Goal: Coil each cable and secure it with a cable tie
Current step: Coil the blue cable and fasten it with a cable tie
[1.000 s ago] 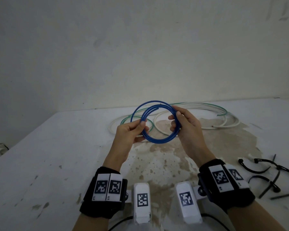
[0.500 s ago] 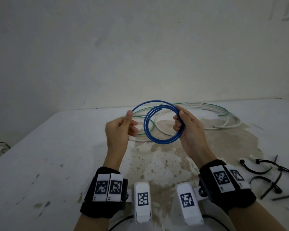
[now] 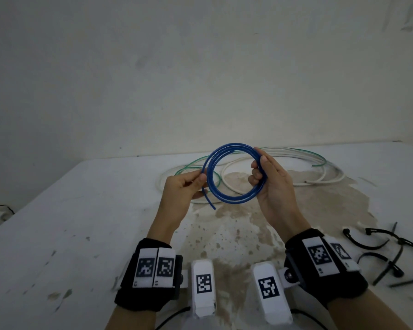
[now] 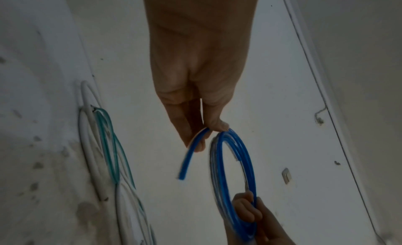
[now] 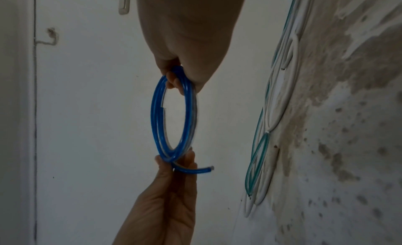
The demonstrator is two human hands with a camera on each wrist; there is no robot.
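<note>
A blue cable is wound into a small coil held upright above the table. My right hand grips the coil's right side, fingers curled round the strands. My left hand pinches the left side of the blue cable near its loose end, which sticks down and out. The same free end shows in the right wrist view. Black cable ties lie on the table at the right.
White cables and green cables lie loose on the stained white table behind my hands, close to the wall. The table's left edge drops off at the far left.
My left hand, which had let go and lifted off half a second ago, has come back to the coil's left side and now pinches the strand by its free end.
</note>
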